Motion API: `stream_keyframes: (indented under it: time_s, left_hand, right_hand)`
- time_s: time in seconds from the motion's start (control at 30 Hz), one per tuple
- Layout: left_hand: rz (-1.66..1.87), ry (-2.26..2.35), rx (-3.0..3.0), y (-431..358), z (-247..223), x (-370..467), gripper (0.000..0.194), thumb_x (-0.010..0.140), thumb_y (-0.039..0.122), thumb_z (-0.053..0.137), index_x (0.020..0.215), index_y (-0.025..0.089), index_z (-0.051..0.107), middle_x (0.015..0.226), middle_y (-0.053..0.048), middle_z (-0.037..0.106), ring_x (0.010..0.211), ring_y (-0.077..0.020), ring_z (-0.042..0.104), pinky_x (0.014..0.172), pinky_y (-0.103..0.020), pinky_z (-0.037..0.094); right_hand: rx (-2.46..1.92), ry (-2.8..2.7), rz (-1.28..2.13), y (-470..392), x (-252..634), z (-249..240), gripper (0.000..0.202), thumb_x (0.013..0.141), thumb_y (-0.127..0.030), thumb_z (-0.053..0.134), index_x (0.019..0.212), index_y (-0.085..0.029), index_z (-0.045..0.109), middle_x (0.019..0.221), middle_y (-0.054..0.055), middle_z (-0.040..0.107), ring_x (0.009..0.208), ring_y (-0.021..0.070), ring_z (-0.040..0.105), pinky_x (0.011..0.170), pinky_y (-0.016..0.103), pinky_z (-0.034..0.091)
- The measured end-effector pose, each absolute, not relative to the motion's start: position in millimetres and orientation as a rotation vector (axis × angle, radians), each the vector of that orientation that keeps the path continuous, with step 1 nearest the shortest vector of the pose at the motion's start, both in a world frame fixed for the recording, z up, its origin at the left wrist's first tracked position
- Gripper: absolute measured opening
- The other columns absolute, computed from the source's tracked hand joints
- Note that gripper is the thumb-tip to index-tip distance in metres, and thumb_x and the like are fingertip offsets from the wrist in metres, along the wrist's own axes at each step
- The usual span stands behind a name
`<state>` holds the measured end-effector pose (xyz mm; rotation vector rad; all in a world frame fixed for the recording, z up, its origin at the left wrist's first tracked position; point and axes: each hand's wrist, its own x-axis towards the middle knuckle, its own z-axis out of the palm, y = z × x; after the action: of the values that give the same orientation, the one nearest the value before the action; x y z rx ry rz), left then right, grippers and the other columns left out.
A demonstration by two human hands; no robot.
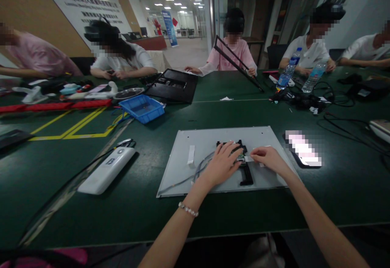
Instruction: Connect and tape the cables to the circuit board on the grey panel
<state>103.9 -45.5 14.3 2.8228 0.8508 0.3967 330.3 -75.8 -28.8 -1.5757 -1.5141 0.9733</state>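
1. Pale grey, rectangular flat panel (204, 138) lies level in the lower middle of the frame on the dark green desk (146, 219), one long edge facing the person, which seems to put the parts on it within easy reach of both hands
2. Black plastic bracket (247, 176) and a small green circuit board (242, 158) sit near the panel's middle, partly covered by the left hand, so how they are fixed cannot be told
3. Left hand (224, 162) rests palm down over the bracket, its fingers loosely spread and nearly flat, gripping nothing visible, probably to steady the parts beneath
4. Right hand (268, 158), just right of the frame's centre, has thumb and forefinger pressed together, apparently pinching the end of a narrow whitish strip (249, 159) beside the board; such a fingertip hold would suit something thin and light
5. Thin grey cables (199, 170) run from near the left hand towards the panel's lower left corner, well apart from the right hand
6. Short white rectangular tab (191, 154) lies on the panel's left part, away from both hands
7. Black phone with a lit, blurred screen (304, 150) lies just beside the panel at the right of the frame, and a white, rounded power bank marked B (106, 170) lies at the left, both perhaps placed there to avoid crowding the hands
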Motion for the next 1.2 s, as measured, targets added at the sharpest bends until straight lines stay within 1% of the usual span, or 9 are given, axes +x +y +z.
stream_keyframes:
  time_s: [0.27, 0.43, 0.6, 0.73, 0.87, 0.97, 1.07, 1.13, 1.2]
  left_hand:
    - [0.315, 0.721, 2.945, -52.4, 7.6, 116.9, 0.035, 0.091, 0.032, 0.043, 0.125, 0.028, 0.047, 0.136, -0.004, 0.042, 0.135, -0.0228, 0.023, 0.113, -0.048, 0.012]
    - [0.308, 0.732, 2.96, -51.5, 5.6, 116.7, 0.031, 0.091, 0.031, 0.041, 0.12, 0.026, 0.05, 0.135, -0.004, 0.043, 0.134, -0.0232, 0.025, 0.112, -0.047, 0.014]
    - [0.314, 0.729, 2.972, -52.1, 6.0, 117.2, 0.031, 0.091, 0.031, 0.042, 0.121, 0.025, 0.05, 0.134, -0.005, 0.044, 0.133, -0.0237, 0.026, 0.112, -0.047, 0.014]
    - [0.34, 0.751, 2.942, -54.0, 9.3, 115.3, 0.036, 0.091, 0.033, 0.043, 0.127, 0.027, 0.044, 0.136, -0.004, 0.042, 0.134, -0.0234, 0.024, 0.112, -0.047, 0.013]
    - [0.44, 0.866, 2.881, -48.3, 20.6, 105.8, 0.036, 0.093, 0.03, 0.039, 0.128, 0.026, 0.042, 0.136, -0.005, 0.041, 0.133, -0.0228, 0.026, 0.11, -0.045, 0.02]
    - [0.592, 1.07, 2.78, -33.0, 30.8, 89.2, 0.035, 0.092, 0.026, 0.038, 0.126, 0.023, 0.044, 0.132, -0.006, 0.044, 0.125, -0.0232, 0.037, 0.104, -0.042, 0.031]
    - [0.747, 1.272, 2.643, -11.2, 33.9, 62.0, 0.034, 0.09, 0.025, 0.04, 0.123, 0.021, 0.048, 0.122, -0.008, 0.05, 0.113, -0.0228, 0.048, 0.098, -0.039, 0.038]
    - [0.763, 1.367, 2.531, 3.0, 29.2, 39.4, 0.035, 0.088, 0.024, 0.042, 0.122, 0.02, 0.048, 0.122, -0.008, 0.049, 0.096, -0.0195, 0.056, 0.09, -0.036, 0.044]
    - [0.705, 1.431, 2.436, 14.6, 19.5, 16.5, 0.038, 0.084, 0.023, 0.046, 0.122, 0.02, 0.049, 0.121, -0.009, 0.049, 0.078, -0.0152, 0.059, 0.08, -0.033, 0.048]
  right_hand:
    - [-1.591, -1.647, 0.839, -74.7, 328.3, -34.9, 0.014, 0.074, -0.026, 0.058, 0.08, -0.019, 0.069, 0.077, 0.003, 0.071, 0.073, 0.0175, 0.065, 0.07, 0.03, 0.05]
    - [-1.602, -1.714, 0.685, -78.2, 324.1, -32.6, 0.014, 0.074, -0.025, 0.06, 0.084, -0.021, 0.068, 0.087, 0.003, 0.068, 0.067, 0.0149, 0.062, 0.068, 0.029, 0.049]
    - [-1.553, -1.794, 0.663, -82.2, 321.8, -26.3, 0.011, 0.075, -0.024, 0.059, 0.079, -0.02, 0.068, 0.09, 0.004, 0.064, 0.067, 0.0132, 0.06, 0.068, 0.028, 0.049]
    - [-1.542, -1.739, 0.712, -80.9, 326.0, -26.7, 0.013, 0.076, -0.026, 0.057, 0.082, -0.021, 0.068, 0.09, 0.004, 0.064, 0.071, 0.0143, 0.06, 0.068, 0.028, 0.049]
    - [-1.555, -1.66, 0.692, -79.4, 331.5, -30.5, 0.016, 0.076, -0.028, 0.057, 0.085, -0.02, 0.067, 0.089, 0.004, 0.066, 0.066, 0.0141, 0.059, 0.065, 0.028, 0.048]
    - [-1.558, -1.639, 0.679, -79.9, 333.1, -30.0, 0.016, 0.077, -0.028, 0.056, 0.085, -0.02, 0.068, 0.089, 0.004, 0.066, 0.066, 0.0141, 0.059, 0.066, 0.029, 0.048]
    - [-1.547, -1.635, 0.667, -80.7, 333.0, -27.0, 0.018, 0.077, -0.028, 0.055, 0.086, -0.02, 0.068, 0.092, 0.005, 0.067, 0.07, 0.0148, 0.06, 0.068, 0.028, 0.048]
    - [-1.545, -1.65, 0.642, -81.3, 332.4, -24.9, 0.018, 0.077, -0.028, 0.055, 0.086, -0.019, 0.068, 0.091, 0.005, 0.067, 0.071, 0.0152, 0.06, 0.068, 0.029, 0.047]
    - [-1.545, -1.665, 0.624, -82.0, 331.3, -23.2, 0.019, 0.077, -0.028, 0.055, 0.086, -0.019, 0.068, 0.09, 0.006, 0.067, 0.07, 0.0151, 0.06, 0.068, 0.029, 0.047]
